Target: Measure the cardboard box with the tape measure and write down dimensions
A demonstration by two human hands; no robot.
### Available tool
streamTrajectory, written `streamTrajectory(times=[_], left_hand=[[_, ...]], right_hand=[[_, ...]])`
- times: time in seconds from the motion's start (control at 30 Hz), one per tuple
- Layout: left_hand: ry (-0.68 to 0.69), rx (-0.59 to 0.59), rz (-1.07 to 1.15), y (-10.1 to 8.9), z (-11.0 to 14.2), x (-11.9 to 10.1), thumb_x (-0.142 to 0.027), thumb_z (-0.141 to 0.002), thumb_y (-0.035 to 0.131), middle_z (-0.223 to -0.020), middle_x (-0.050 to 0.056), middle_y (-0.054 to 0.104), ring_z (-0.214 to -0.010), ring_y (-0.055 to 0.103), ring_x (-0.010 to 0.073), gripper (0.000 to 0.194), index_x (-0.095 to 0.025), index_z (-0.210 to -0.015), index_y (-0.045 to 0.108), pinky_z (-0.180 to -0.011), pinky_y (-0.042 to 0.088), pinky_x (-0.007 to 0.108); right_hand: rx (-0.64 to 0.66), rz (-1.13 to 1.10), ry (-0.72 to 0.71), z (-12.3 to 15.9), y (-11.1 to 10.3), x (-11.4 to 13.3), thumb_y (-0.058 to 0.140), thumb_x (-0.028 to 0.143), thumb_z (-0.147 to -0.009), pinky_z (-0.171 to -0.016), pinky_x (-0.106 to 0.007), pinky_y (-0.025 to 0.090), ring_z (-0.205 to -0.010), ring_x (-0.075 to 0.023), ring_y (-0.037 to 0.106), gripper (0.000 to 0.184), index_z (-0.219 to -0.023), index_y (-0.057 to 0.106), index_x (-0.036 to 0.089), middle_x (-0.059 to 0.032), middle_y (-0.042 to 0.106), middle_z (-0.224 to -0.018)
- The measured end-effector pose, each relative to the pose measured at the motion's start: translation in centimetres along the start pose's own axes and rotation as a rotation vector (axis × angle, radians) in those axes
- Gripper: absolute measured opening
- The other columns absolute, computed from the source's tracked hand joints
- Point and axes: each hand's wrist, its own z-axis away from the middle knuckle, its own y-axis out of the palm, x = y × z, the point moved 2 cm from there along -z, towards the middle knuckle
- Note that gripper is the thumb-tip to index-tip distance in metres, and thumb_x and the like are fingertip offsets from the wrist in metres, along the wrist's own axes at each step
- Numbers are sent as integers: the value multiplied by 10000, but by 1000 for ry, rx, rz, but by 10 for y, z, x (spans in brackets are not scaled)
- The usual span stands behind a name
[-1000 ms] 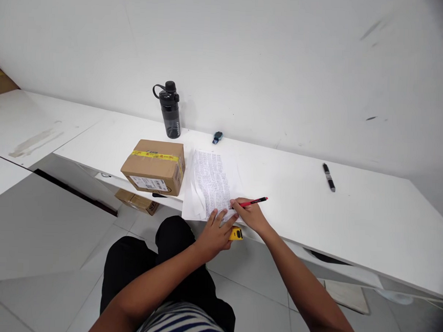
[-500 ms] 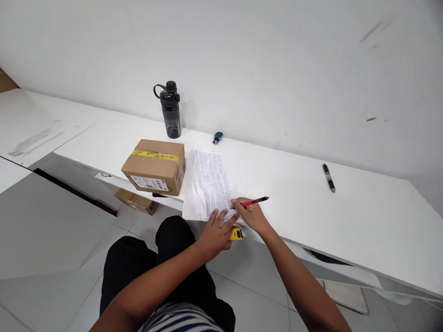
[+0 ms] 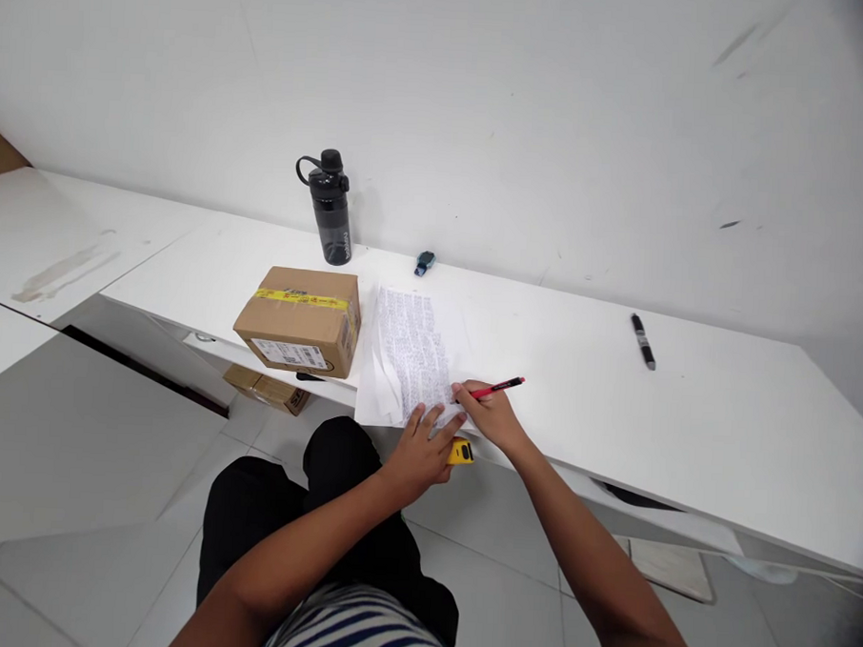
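My right hand (image 3: pixel 494 417) is closed round a red pen with black ends (image 3: pixel 496 387), its writing end down at the lower right of a handwritten sheet (image 3: pixel 410 346). Other papers lie beneath that sheet, some with lifted edges. My left hand (image 3: pixel 424 452) rests its spread fingers on the sheet's bottom edge, at the table's front. From under that hand sticks out a yellow and black thing, perhaps a tape measure (image 3: pixel 461 452); its other end is hidden, and whether the thumb grips it I cannot tell.
Left of the papers stands a taped cardboard box (image 3: pixel 299 318), with a dark water bottle (image 3: pixel 331 209) behind it. A watch-like item (image 3: pixel 425 263) lies near the wall. A black marker (image 3: pixel 643 341) lies on the white table (image 3: pixel 565 358) at right. Another carton (image 3: pixel 267 390) sits below.
The view has shifted slightly. My right hand and the red pen have moved a tiny bit right along the sheet's lower part; my left hand stays in place.
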Motion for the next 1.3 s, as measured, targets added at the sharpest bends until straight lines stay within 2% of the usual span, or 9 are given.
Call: streamTrajectory(times=[0.37,0.53,0.9,1.07,1.2,1.3], left_hand=[[9,13,-49,-3,0,0,-307,-855,533,-1540,64,311,-1341,357,358,426,-154,-1248,591,-1117,251,562],[18,-3,-73,-3,1,-1,-312,-862,519,-1549,54,293,-1339,354,359,425,-139,-1243,591,-1114,258,564],[4,14,-21,-3,0,0,-288,-858,536,-1533,83,323,-1351,343,355,414,-153,-1245,588,-1123,227,560],[-1,28,0,-5,0,-1,-287,-855,543,-1527,85,335,-1361,329,355,427,-148,-1257,579,-1128,221,564],[-4,37,5,-5,0,-1,-275,-878,492,-1533,61,327,-1360,330,356,401,-140,-1243,586,-1129,224,564],[-5,35,5,-3,0,-1,-277,-868,513,-1532,72,326,-1361,329,352,404,-147,-1244,586,-1132,214,561]], right_hand=[[-45,16,2,0,-2,4,484,496,-875,-563,-276,400,-570,-150,504,426,-568,535,206,7,539,-566],[0,-1,15,0,-2,3,493,479,-874,-541,-270,377,-554,-144,479,402,-584,538,205,21,498,-545],[-75,57,0,0,-3,2,477,529,-872,-545,-277,400,-568,-156,499,433,-590,548,208,2,531,-546],[-19,45,-1,0,-3,2,475,513,-878,-521,-268,380,-541,-139,460,440,-562,505,209,13,481,-526],[-42,58,9,1,-4,2,480,504,-877,-522,-268,373,-542,-139,459,433,-562,509,207,12,491,-533],[-32,49,11,1,-4,2,488,513,-871,-532,-271,385,-552,-145,478,428,-579,541,204,10,511,-540]])
